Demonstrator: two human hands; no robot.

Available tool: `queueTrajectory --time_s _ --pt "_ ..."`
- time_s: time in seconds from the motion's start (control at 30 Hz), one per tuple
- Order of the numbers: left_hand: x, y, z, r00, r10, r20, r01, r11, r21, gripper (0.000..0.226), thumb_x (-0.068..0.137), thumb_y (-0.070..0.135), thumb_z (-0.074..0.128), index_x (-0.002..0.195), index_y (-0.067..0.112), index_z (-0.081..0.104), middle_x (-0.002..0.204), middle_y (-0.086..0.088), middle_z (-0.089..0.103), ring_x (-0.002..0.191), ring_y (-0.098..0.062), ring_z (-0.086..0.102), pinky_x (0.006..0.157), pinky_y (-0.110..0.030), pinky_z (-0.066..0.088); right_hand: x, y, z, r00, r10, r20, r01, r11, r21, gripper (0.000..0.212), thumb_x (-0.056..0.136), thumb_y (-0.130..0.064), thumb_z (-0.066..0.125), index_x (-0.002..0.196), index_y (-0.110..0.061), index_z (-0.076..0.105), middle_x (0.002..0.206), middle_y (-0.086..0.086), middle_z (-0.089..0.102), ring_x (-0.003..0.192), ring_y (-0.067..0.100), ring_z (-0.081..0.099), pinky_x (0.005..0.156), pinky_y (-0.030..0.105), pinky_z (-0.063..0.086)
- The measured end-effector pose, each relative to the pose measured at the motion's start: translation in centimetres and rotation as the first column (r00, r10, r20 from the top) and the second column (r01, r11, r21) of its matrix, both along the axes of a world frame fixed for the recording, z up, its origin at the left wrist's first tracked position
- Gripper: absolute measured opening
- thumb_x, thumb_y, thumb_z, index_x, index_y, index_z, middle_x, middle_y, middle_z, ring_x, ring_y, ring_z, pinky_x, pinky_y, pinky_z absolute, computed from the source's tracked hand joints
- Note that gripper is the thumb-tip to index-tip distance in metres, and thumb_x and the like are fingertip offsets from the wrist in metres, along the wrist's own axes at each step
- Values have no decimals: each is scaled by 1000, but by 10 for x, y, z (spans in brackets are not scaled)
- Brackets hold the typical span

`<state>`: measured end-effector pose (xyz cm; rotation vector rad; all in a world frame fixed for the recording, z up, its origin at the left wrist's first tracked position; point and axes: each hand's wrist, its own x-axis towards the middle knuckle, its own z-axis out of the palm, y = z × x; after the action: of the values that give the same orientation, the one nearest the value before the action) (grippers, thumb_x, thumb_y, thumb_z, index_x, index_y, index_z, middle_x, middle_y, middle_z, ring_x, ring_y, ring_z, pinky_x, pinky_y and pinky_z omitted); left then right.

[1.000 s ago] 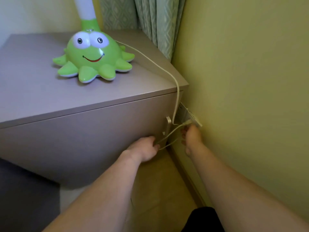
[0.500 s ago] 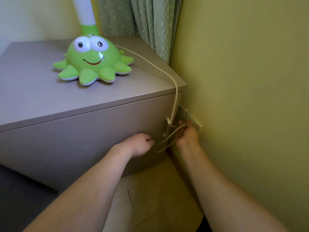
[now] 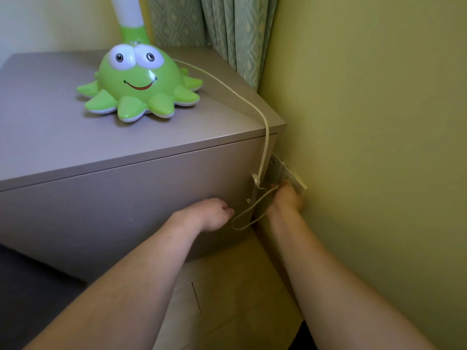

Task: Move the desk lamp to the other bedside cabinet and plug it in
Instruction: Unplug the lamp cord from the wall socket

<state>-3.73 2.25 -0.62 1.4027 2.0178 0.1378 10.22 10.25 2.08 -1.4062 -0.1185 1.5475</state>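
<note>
Right hand (image 3: 286,198): pressed against the wall socket (image 3: 290,176), closed on something hidden, presumably the plug. Left hand (image 3: 214,214): loosely curled, empty, left of the socket. Cord (image 3: 264,137): looped below. Desk lamp (image 3: 140,84): stood on the bedside cabinet (image 3: 63,147), up-left of the socket.

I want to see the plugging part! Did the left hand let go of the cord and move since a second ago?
Yes. The left hand has drawn back leftward along the cabinet front, away from the cord loop it touched before.
</note>
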Motion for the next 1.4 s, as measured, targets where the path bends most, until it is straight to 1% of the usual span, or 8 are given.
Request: queueTrajectory --time_s 0.13,0.27,0.57,0.67,1.0,1.13,1.3,1.4 --pt "0 -1 2 1000 -4 -7 4 1000 -2 50 97 48 37 135 22 54 141 -5 53 127 -27 50 104 -37 38 2 -2 -2 988 41 -150 -32 998 62 12 92 -20 58 101 -15 64 98 3 70 95 19 66 86 37 51" --pt "1 -3 5 1000 4 12 -4 1000 2 51 97 49 36 136 21 53 143 -6 51 129 -27 48 106 -38 36 9 0 -5 995 78 54 -83 993 85 10 92 -16 57 96 -14 65 81 -1 63 72 11 62 59 24 49" --pt "6 -4 14 999 37 18 -38 999 25 50 98 47 37 132 17 57 137 -8 56 124 -28 52 102 -36 39 8 1 0 994 109 22 -109 993 49 8 93 -18 56 88 -16 63 76 -2 61 70 10 60 62 25 45" --pt "8 -4 29 999 36 36 -41 988 146 42 95 45 45 117 18 67 118 -8 67 100 -25 61 86 -31 46 10 -3 -7 989 146 -20 -142 983 117 19 93 -18 56 110 -13 63 90 1 67 85 14 65 76 28 49" --pt "47 4 78 998 68 9 -60 798 600 32 81 46 63 105 28 72 95 4 75 92 -22 67 81 -37 57 19 8 -6 932 361 -25 -358 930 81 35 97 -31 48 128 -17 56 117 4 66 86 15 62 56 26 41" --pt "50 6 79 993 106 -45 -56 786 615 28 86 46 59 95 27 75 85 2 75 86 -24 67 75 -36 57 13 1 -3 973 224 -60 -215 967 135 26 98 -24 48 120 -15 57 89 3 66 61 11 65 37 19 47" --pt "50 8 73 987 127 -99 -36 771 636 30 90 42 52 88 23 75 79 1 73 78 -23 66 69 -37 58 15 2 -9 952 304 45 -307 939 155 19 98 -26 45 107 -17 59 98 -1 65 81 12 64 82 28 44" --pt "46 6 71 992 98 -73 -31 781 624 28 92 39 54 86 21 74 73 2 71 72 -21 66 65 -35 56 9 3 -5 974 211 76 -220 966 135 27 98 -20 46 122 -16 56 88 -5 60 95 16 64 75 27 45"
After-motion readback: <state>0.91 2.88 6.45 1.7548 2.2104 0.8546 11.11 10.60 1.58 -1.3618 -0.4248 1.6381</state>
